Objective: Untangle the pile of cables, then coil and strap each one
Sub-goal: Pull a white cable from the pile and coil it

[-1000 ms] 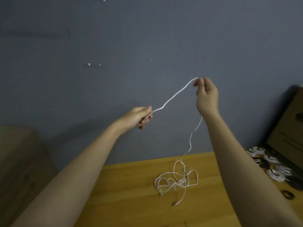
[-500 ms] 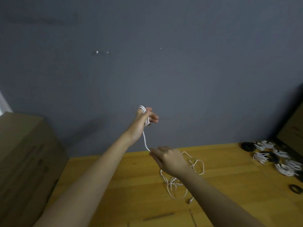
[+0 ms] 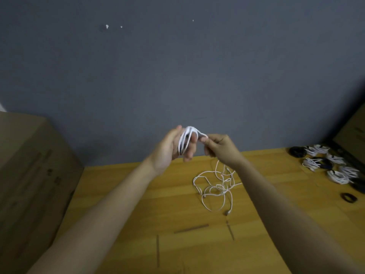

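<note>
Cable (image 3: 184, 141), white and thin, now sits as several loops wound round the left hand (image 3: 170, 149), held up above the counter's far edge; half a second ago only a turn or two showed there, and a second ago the same run was stretched straight between both hands. The right hand (image 3: 218, 148) has come back up from low over the counter and pinches the strand just beside the coil, laying on another turn. Both hands are close together, each closed on the cable. The unwound remainder (image 3: 216, 187) trails down to a loose tangle on the counter (image 3: 122, 204), near its middle. Coiling looks well begun, strapping not yet. Finished coils (image 3: 325, 163) lie by the right edge, thin strips (image 3: 191, 228) along the near edge.
</note>
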